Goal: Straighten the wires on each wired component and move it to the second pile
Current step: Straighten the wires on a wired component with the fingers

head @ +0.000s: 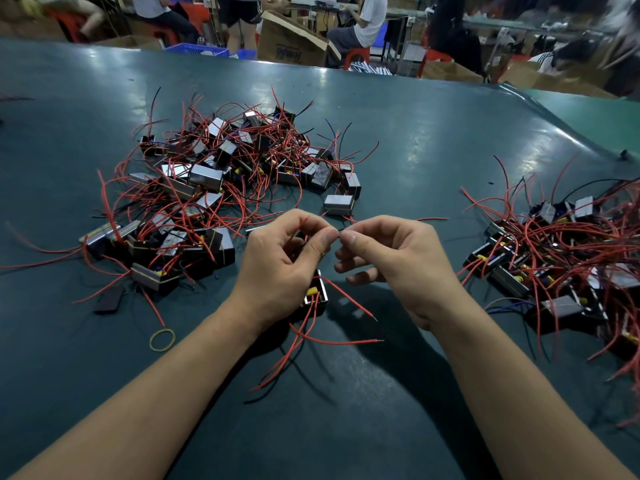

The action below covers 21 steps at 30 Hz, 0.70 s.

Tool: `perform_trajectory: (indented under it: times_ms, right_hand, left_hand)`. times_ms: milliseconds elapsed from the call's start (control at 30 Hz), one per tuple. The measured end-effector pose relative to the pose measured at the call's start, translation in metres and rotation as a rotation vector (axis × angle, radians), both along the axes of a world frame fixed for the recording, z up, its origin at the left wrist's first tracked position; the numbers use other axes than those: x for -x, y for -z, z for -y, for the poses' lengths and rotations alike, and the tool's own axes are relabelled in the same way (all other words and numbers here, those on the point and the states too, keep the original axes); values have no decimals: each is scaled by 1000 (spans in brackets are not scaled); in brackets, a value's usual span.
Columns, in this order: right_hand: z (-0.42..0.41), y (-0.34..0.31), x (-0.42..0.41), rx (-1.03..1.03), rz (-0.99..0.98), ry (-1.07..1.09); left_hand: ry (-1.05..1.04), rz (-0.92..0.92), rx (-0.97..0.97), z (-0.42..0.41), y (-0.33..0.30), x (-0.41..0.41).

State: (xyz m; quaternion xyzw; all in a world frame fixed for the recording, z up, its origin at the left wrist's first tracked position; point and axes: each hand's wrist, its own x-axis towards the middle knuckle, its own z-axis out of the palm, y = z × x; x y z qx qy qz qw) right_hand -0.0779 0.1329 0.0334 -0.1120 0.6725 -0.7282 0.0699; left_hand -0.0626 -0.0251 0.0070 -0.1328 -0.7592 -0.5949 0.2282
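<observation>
Piles: two, a large pile [221,178] at left, a second pile [568,258] at right.
Held component [316,295]: one, under the left hand [284,268], whose fingers curl round it.
Right hand [391,258]: pinches a thin wire [341,230] with the left thumb.
Rubber band [162,340]: one, on the table [415,140].

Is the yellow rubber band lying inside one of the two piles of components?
No, the rubber band lies alone on the green table, nearer the camera than the left pile.
</observation>
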Motion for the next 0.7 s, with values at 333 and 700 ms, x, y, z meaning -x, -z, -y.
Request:
perform_trajectory:
  times_ms: [333,700]
  right_hand:
    - [7,5,-6,-198,-297,216]
    - [-1,11,1,-682,-1037,392]
  left_hand:
    - [-71,-12,37,2,2,2]
    - [-72,-28,107,2,2,4]
